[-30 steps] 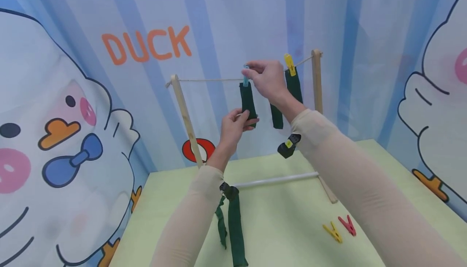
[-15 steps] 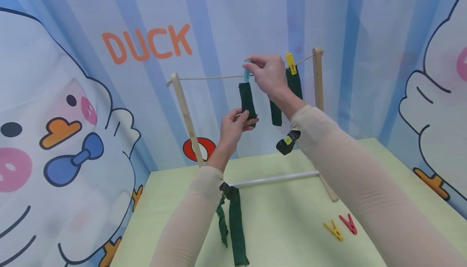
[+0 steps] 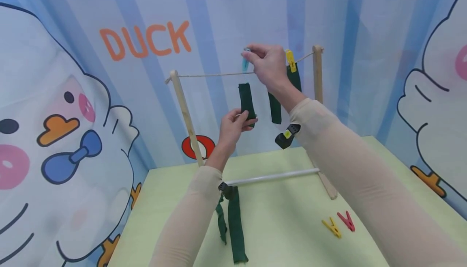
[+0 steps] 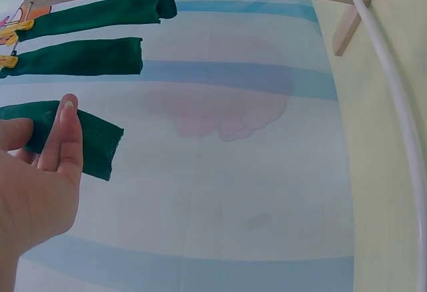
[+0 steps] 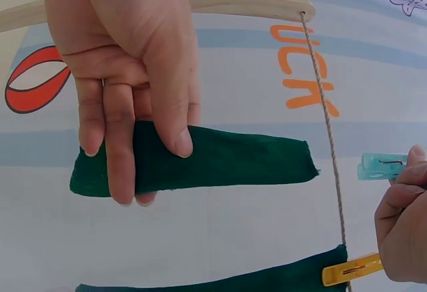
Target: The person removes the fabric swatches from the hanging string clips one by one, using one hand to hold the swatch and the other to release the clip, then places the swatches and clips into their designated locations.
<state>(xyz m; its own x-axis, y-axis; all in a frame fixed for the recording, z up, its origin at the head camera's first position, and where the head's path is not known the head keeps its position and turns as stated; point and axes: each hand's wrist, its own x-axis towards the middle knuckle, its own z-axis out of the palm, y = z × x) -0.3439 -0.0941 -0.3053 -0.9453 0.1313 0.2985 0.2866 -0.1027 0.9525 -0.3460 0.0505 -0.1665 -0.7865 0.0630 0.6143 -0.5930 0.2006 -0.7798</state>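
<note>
My left hand (image 3: pixel 232 128) pinches the lower part of a dark green cloth strip (image 3: pixel 246 96) between thumb and fingers. The strip stands upright, its top end a little below the rope line (image 3: pixel 211 75). Between thumb and fingertips, my right hand (image 3: pixel 270 66) holds a light blue clothespin (image 3: pixel 245 61) just above the rope. In the right wrist view, this clothespin (image 5: pixel 380 166) is apart from both the rope (image 5: pixel 328 115) and the held strip (image 5: pixel 247 157). Two more green strips hang from the rope, a nearer one (image 4: pixel 87 57) and a farther one (image 4: pixel 100 16), each with a yellow clothespin.
Wooden posts, one at left (image 3: pixel 185 115) and one at right (image 3: pixel 318 76), carry the rope. A white bar (image 3: pixel 273 176) joins the frame low down. Green strips (image 3: pixel 237 230) lie on the pale table, with a yellow clothespin (image 3: pixel 332 228) and a red clothespin (image 3: pixel 346 221) at right.
My right hand has risen with the blue clothespin, from the strip's top edge at the rope to above the rope. The left hand keeps its grip on the strip in nearly the same place.
</note>
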